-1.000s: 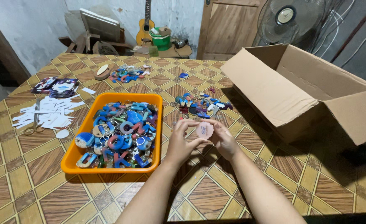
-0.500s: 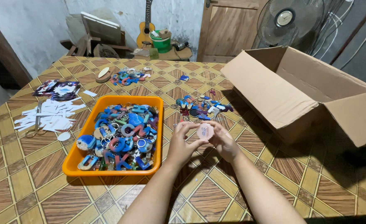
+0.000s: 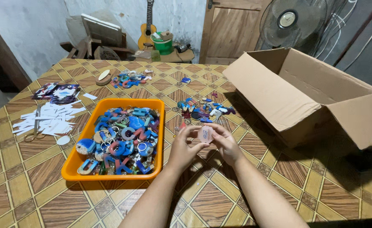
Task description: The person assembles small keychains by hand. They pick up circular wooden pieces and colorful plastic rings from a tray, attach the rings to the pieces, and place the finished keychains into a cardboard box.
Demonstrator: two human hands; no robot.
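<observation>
Hands met over the table (image 3: pixel 245 198): left hand (image 3: pixel 185 147) and right hand (image 3: pixel 224 143) together pinched a small pale pink disc (image 3: pixel 205 134), just right of the orange tray (image 3: pixel 110 175).

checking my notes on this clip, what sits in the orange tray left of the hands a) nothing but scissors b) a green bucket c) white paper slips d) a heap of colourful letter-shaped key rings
d: the orange tray is heaped with colourful letter-shaped key rings, while the left hand and right hand hold a small pale pink piece beside it.
</observation>
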